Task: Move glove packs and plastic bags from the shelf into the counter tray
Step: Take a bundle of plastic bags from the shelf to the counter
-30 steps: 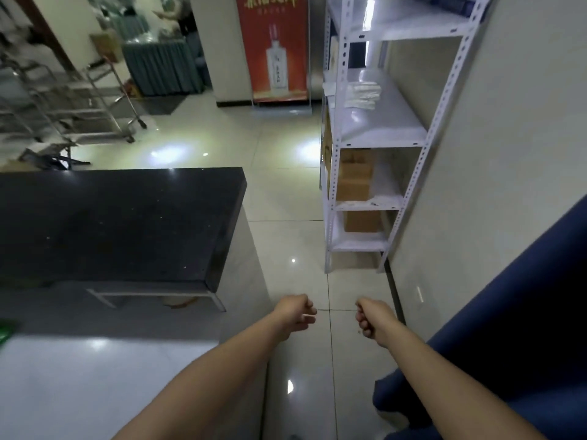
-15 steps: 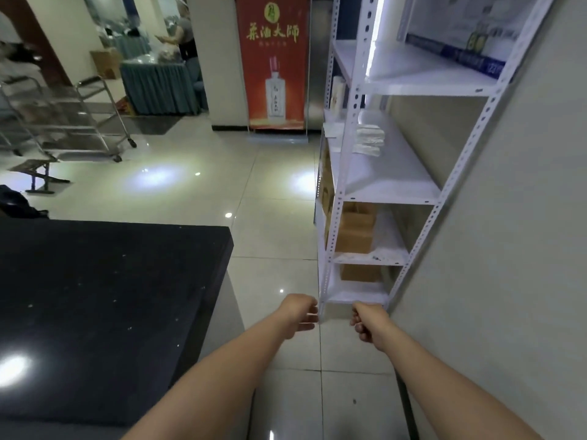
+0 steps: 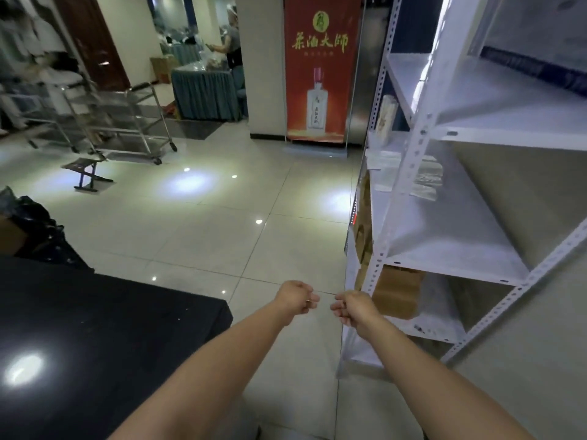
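1. Lying on the middle board of the white shelf (image 3: 451,246), towards its far end: a small heap of clear packs (image 3: 427,181), with flat plastic bags (image 3: 382,158) just beside them on the left.
2. Blurred and see-through, partly hidden behind the shelf's front post; impossible to tell gloves from bags, or to count them.
3. Well apart from both hands, farther off and higher in the view; nothing touching them.
4. Left hand (image 3: 295,301) out in front over the floor tiles, fingers curled loosely inward, holding nothing visible.
5. Right hand (image 3: 352,311) just beside it, near the shelf's front post, fingers likewise curled in a loose fist, seemingly empty; fingertips turned under, so hard to make out.
6. Brown cardboard boxes (image 3: 395,295) on the board below, just past the right hand, partly covered by the post.
7. Dark counter (image 3: 95,338) at near left, cut off by the frame edge; no tray in view.
8. Red banner (image 3: 319,65) with a bottle at the far end; metal trolley (image 3: 127,122) far left.
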`<state>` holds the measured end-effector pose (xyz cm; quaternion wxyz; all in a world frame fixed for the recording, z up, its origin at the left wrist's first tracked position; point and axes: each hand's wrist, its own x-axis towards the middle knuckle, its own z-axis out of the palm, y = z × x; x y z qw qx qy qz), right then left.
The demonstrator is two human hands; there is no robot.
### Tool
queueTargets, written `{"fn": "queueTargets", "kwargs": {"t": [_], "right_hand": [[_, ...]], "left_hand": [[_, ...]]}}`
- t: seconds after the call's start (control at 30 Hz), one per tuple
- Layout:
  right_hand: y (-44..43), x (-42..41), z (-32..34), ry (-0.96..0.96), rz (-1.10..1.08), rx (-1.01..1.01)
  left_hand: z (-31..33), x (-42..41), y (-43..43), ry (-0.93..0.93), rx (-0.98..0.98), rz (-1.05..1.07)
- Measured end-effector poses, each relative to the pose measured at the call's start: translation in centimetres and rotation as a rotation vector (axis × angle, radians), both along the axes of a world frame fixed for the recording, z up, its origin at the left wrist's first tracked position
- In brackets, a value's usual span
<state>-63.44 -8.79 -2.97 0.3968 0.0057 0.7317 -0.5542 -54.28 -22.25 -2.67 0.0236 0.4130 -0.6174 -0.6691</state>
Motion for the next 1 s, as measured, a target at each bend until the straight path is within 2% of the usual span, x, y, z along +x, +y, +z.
{"fn": "queueTargets", "kwargs": {"t": [0.13,0.4,0.6,0.73,0.83,1.0], "right_hand": [[-4.7,-4.8,0.3,-0.014,0.045,-0.007],[-15.2,-14.2,1.6,-0.020,0.041,-0.104],[-23.3,-18.4,-0.6,-0.074,0.028,-0.074],[-29.0,-22.6,-2.1,-0.107,-0.066,-0.064],[-32.8,-26.0,-1.7,-0.099,-0.113,-0.016],[-37.8,-33.9,0.8,-0.030,-0.212,-0.054]], "left_hand": [[1.1,-3.6,-4.0,-0.054,0.014,0.109],[3.5,-11.0,-12.3,-0.032,0.044,0.237],[0.8,-16.1,-20.1,-0.084,0.067,0.231],[-1.2,-20.5,-26.8,-0.102,0.096,0.175],[-1.1,-23.9,-31.6,-0.124,0.126,0.130],[1.0,-31.6,-38.3,-0.062,0.116,0.005]]}}
